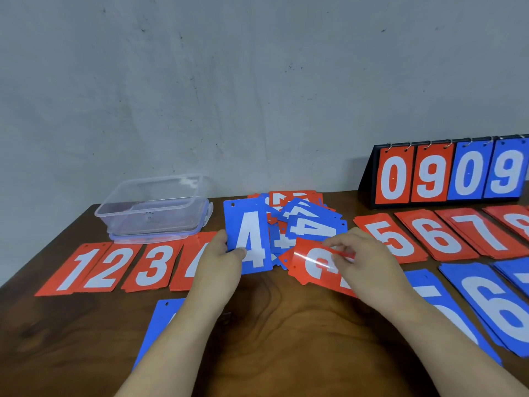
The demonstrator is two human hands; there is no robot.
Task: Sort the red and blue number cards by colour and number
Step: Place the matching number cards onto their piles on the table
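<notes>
Left hand [221,250] grips one blue 4 card [248,239]; right hand [357,253] pinches one red card [312,265], both just before the unsorted heap [303,216]. On the counter [286,325] lie eight red piles [104,270] and four blue piles [492,305].

I see the left forearm [177,333] and right forearm [423,328] reaching up from the lower edge toward mid-frame. My left hand [221,250], left of centre, grips a blue card [252,224] upright, thumb across its face. My right hand [363,253], right of centre, pinches a red card [309,265] with curled fingertips.
</notes>
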